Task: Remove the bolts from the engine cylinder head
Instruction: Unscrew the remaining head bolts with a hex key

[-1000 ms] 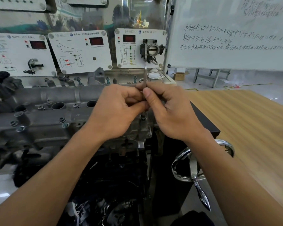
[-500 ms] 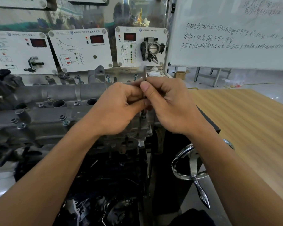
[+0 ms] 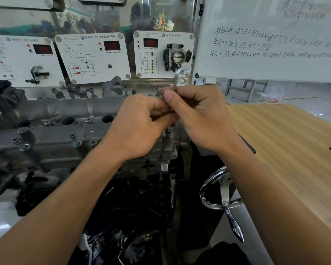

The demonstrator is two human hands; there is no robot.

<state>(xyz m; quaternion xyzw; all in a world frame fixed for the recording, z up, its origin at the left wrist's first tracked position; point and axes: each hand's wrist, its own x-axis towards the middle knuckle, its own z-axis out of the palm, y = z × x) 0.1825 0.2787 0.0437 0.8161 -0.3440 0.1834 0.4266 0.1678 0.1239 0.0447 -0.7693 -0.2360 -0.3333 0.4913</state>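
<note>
Currently both hands meet over the engine head (image 3: 52,131), rt end. Left hand (image 3: 138,125) & right hand (image 3: 203,119) have fingers curled, pinching a thin upright key (image 3: 175,81). Its lower tip sits in a bolt (image 3: 168,133) at the near rt corner; key's top is blurred.
</note>
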